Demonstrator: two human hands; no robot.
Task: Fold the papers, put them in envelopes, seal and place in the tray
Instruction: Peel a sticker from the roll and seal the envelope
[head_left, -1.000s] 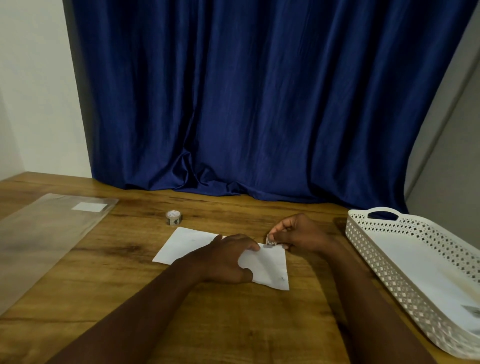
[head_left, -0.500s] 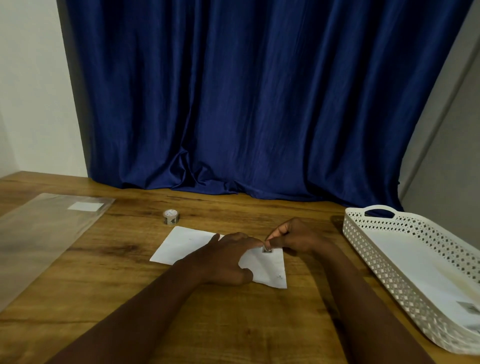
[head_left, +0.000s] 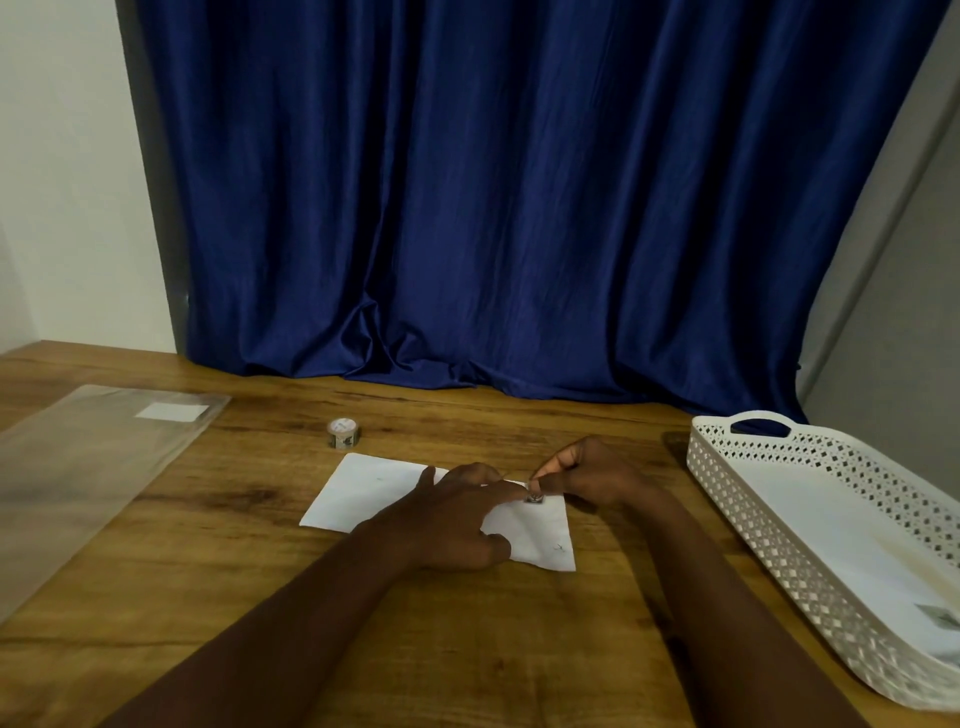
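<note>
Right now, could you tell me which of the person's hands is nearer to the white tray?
Right. The right hand pinches a sticker at the envelope's far edge, on the side toward the white tray; the left hand presses the envelope farther away.

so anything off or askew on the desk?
Nothing stands out. The envelope lies flat but skewed to the table edge; both hands press a sticker on it. Tape roll upright, tray intact.

Wood-grain table (head_left: 260, 597); matt white paper envelope (head_left: 363, 488); perforated white plastic tray (head_left: 779, 525); glossy blue cloth curtain (head_left: 519, 208).
</note>
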